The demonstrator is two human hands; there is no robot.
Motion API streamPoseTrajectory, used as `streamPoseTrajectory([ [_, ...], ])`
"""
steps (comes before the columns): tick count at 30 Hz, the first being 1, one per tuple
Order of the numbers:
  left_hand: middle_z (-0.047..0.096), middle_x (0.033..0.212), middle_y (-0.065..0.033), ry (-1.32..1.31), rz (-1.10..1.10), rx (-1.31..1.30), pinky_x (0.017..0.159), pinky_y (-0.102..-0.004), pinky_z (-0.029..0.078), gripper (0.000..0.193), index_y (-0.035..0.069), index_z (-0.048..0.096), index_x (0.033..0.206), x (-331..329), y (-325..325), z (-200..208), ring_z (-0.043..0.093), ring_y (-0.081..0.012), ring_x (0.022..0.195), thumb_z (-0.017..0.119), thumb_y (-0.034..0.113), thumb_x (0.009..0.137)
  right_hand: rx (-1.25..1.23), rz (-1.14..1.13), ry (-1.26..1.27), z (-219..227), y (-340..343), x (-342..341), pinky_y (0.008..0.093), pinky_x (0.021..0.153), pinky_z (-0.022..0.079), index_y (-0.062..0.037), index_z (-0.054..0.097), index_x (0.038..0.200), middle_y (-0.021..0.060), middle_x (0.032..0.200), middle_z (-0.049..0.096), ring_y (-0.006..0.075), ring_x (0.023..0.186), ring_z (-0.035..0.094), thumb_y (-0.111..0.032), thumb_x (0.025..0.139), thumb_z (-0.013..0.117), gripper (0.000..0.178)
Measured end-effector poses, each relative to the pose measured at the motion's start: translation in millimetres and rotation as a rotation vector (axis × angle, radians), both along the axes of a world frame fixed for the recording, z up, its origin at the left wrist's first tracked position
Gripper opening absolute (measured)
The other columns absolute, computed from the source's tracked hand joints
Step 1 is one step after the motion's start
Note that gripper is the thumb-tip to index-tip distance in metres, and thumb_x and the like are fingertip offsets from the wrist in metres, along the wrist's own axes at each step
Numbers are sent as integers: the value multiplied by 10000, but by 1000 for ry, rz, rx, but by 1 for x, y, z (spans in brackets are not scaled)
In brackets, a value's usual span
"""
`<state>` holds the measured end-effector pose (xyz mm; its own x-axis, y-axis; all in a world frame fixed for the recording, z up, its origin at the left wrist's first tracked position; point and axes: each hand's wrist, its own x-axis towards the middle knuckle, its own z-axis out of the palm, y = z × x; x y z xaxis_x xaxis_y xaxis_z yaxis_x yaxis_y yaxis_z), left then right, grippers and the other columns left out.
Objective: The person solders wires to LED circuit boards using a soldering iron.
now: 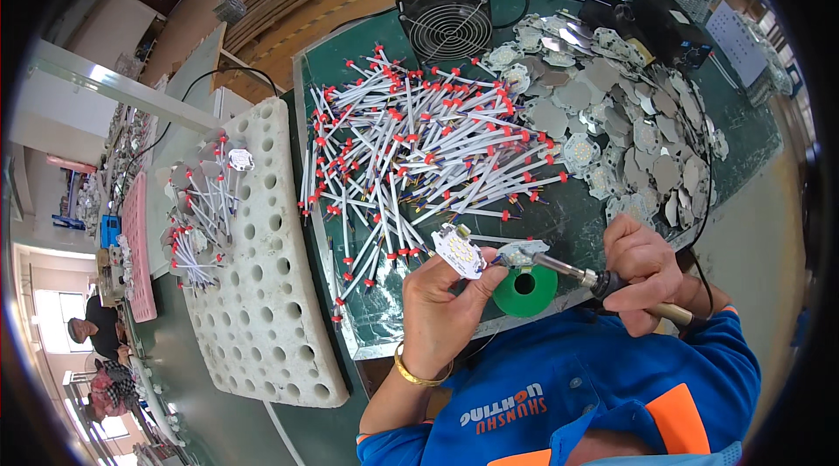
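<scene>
Pinching a small white square LED board (460, 250) in closed left hand (441, 309), right hand (642, 269) gripping black-handled soldering iron (587, 276), tip at board, green solder spool (524, 289) below.

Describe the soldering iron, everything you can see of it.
The soldering iron has a slim silvery metal shaft, a black collar and a tan handle. The right hand grips it around the collar. It lies nearly level, tip pointing left, meeting the small white LED board held in the left hand, above a green solder spool.
</scene>
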<state>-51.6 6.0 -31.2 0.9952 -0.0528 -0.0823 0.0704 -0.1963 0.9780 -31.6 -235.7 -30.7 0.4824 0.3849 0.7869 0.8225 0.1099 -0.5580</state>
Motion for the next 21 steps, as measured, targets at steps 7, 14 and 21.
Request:
streamPoseTrajectory([
  [7, 652, 740, -88, -33, 6, 19, 595, -265, 462, 189, 41, 686, 888, -1, -1, 0, 611, -152, 649, 734, 122, 724, -126, 56, 47, 2, 2, 0, 298, 555, 329, -124, 658, 853, -12, 566, 369, 159, 444, 365, -13, 562, 532, 335],
  [14, 653, 747, -88, -39, 1, 60, 597, -265, 462, 182, 42, 688, 885, 0, 0, 0, 614, -156, 652, 732, 119, 726, -176, 49, 19, -1, 5, 3, 292, 554, 322, -133, 662, 859, -19, 565, 356, 155, 439, 345, -8, 534, 521, 376],
  [21, 651, 755, -91, -84, -16, 60, 605, -265, 464, 175, 36, 682, 884, 1, 1, -2, 617, -157, 665, 727, 108, 730, -174, 40, 13, -2, 4, 5, 291, 554, 320, -130, 662, 864, -19, 565, 363, 154, 427, 340, -3, 521, 515, 394],
])
